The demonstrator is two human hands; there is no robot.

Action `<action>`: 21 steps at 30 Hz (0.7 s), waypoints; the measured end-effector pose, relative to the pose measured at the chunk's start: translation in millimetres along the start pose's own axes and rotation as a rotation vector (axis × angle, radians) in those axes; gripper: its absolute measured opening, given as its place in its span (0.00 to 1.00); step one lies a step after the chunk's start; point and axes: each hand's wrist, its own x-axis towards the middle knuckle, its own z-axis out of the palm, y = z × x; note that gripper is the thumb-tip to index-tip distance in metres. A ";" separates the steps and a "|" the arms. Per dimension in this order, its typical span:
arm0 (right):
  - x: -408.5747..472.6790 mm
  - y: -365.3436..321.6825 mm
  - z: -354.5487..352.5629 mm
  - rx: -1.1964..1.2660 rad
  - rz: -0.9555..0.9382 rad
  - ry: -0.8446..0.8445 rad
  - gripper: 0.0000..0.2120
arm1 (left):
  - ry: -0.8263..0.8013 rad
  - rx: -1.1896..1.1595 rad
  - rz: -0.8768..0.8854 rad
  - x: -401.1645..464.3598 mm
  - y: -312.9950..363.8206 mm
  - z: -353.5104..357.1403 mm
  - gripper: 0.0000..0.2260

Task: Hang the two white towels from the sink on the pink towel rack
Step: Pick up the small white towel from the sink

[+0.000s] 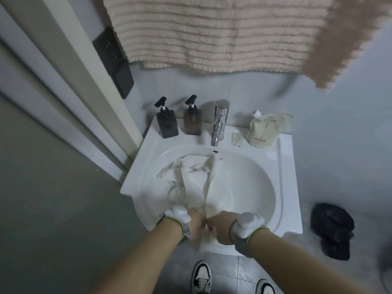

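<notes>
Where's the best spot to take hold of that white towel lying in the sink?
Probably at the near edge, from the front, where the left hand and right hand already pinch it. The white towel trails crumpled from the front rim of the sink toward the faucet, so lifting that end should let the rest hang free.

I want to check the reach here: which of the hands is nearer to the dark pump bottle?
Left. The left hand is at the sink's front rim, on the same side as the dark pump bottle. The right hand is beside it, farther to the right.
</notes>
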 end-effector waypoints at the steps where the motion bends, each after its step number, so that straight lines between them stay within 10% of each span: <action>1: -1.1 -0.3 1.3 -0.008 -0.006 0.020 0.21 | -0.017 0.017 0.026 -0.7 1.3 -0.7 0.18; 4: 5.7 3.1 9.2 -0.034 0.030 0.045 0.23 | -0.122 -0.041 0.058 -0.4 2.4 0.8 0.04; 11: -7.1 8.8 -0.9 0.142 0.009 0.219 0.15 | 0.014 -0.137 0.157 -19.1 19.4 -13.7 0.21; 18: -38.2 25.1 -64.2 0.522 -0.083 0.639 0.08 | 0.444 -0.640 0.255 -24.6 26.4 -68.0 0.20; 21: -60.2 26.3 -96.6 0.672 -0.118 0.721 0.07 | 0.492 -0.701 0.311 -40.1 33.8 -108.4 0.05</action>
